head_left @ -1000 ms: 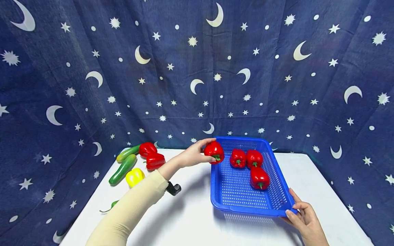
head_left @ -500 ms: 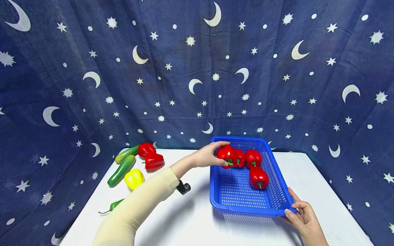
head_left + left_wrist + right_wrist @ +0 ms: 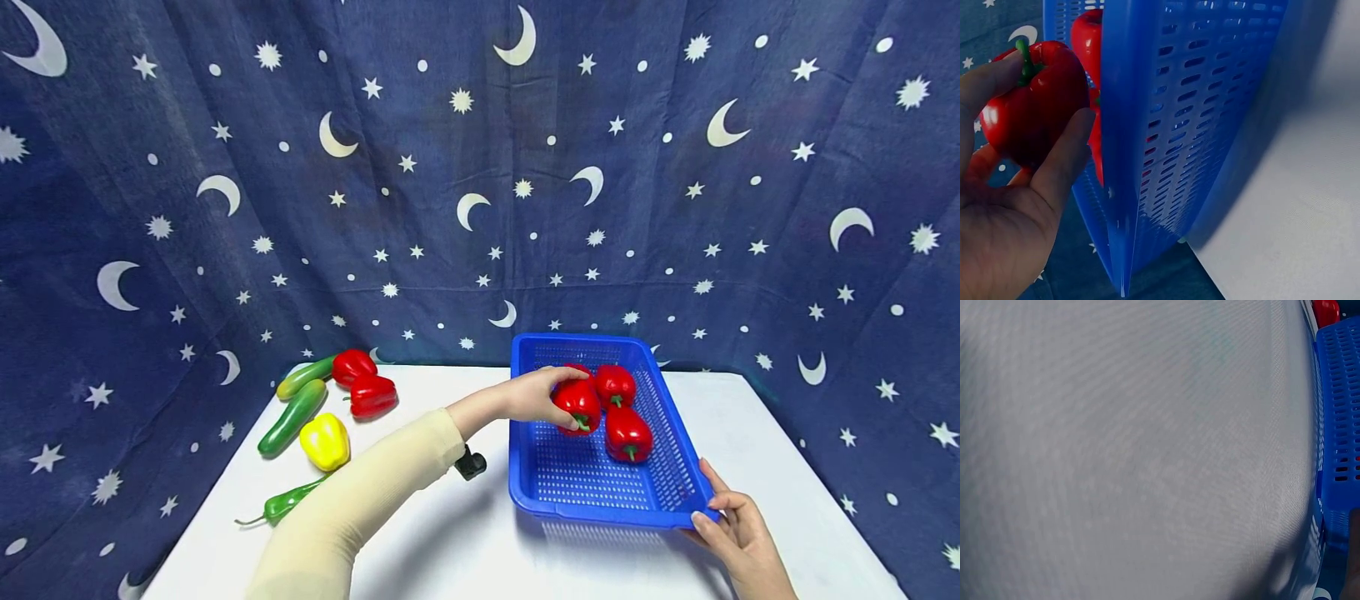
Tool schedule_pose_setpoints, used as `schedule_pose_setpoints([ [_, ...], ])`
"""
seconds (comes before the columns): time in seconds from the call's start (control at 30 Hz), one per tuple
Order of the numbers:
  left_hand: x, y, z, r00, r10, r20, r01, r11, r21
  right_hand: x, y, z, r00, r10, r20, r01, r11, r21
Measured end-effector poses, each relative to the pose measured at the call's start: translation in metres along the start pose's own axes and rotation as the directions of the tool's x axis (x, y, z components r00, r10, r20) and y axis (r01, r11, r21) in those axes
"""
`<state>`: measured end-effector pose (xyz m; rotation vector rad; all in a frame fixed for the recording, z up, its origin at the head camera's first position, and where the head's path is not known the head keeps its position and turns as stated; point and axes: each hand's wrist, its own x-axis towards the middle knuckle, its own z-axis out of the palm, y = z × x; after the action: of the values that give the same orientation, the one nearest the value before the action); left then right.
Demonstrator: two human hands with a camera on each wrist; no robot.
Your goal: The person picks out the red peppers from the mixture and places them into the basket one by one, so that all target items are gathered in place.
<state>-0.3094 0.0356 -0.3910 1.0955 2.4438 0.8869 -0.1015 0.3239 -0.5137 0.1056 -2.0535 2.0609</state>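
In the head view my left hand [image 3: 536,395] grips a red bell pepper [image 3: 577,406] inside the blue basket [image 3: 592,513], thumb near its green stem. The left wrist view has the same pepper [image 3: 1038,103] between thumb and fingers, beside the basket wall [image 3: 1179,119]. Behind it in the head view, another pepper is mostly hidden; two more red peppers [image 3: 616,385] [image 3: 628,434] lie to its right. My right hand [image 3: 742,537] holds the basket's near right corner, thumb on the rim. Only a dark edge of that hand shows in the right wrist view.
On the left of the white table [image 3: 442,542] lie two red peppers [image 3: 354,367] [image 3: 372,396], two cucumbers [image 3: 306,377] [image 3: 292,417], a yellow pepper [image 3: 326,442] and a long green pepper [image 3: 288,500], partly behind the left sleeve. A starry blue curtain [image 3: 420,208] hangs behind.
My left hand has carried the red pepper rightward from the basket's left rim to inside it, in front of another pepper. My right hand keeps its hold on the corner.
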Motion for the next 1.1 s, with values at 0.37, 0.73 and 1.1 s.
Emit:
schedule_pose_setpoints([
  [0.37,0.018,0.007,0.002,0.998,-0.008,0.054,0.004,0.998,0.063,-0.001,-0.001,-0.001,1.0,-0.019,0.009,0.019,1.0,0.013],
  [0.73,0.026,0.014,0.013,0.965,-0.184,0.187,0.207,0.972,-0.114,-0.002,0.0,0.0,1.0,-0.019,0.007,0.019,1.0,0.015],
  [1.1,0.029,0.011,0.019,0.925,-0.241,0.293,0.298,0.94,-0.168,-0.001,-0.002,0.001,1.0,0.024,-0.004,-0.024,1.0,-0.011],
])
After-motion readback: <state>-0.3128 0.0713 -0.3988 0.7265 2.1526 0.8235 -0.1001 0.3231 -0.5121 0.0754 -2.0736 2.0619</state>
